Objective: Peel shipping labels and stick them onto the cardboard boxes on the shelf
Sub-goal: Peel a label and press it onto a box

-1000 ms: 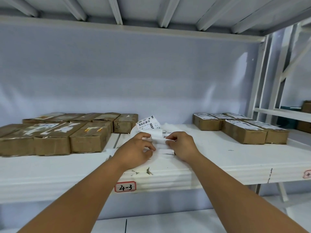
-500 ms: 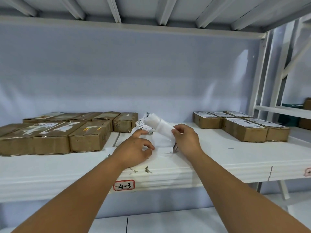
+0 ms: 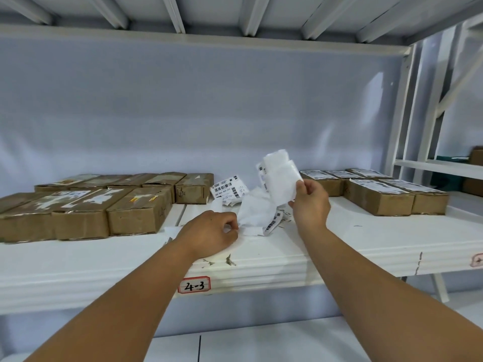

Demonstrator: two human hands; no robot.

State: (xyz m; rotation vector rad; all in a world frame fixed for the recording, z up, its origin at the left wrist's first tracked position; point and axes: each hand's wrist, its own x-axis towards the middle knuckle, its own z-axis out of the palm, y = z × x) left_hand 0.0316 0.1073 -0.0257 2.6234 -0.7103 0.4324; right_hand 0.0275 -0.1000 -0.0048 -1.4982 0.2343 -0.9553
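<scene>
Pinched in right grip (image 3: 311,205): label (image 3: 281,176), raised clear so adhesive touches nothing. Pinned to shelf (image 3: 366,246) by left grip (image 3: 213,232), fingers curled: backing (image 3: 252,218), anchoring the peel.

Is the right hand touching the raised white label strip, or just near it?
Touching. The head view shows the right hand pinching the label strip at its lower right edge.

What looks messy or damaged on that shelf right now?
Crumpled paper scraps lie heaped mid-shelf. The left boxes carry torn white label remnants on top. The shelf has chipped paint on its front edge near the left hand and a crack farther right.
</scene>
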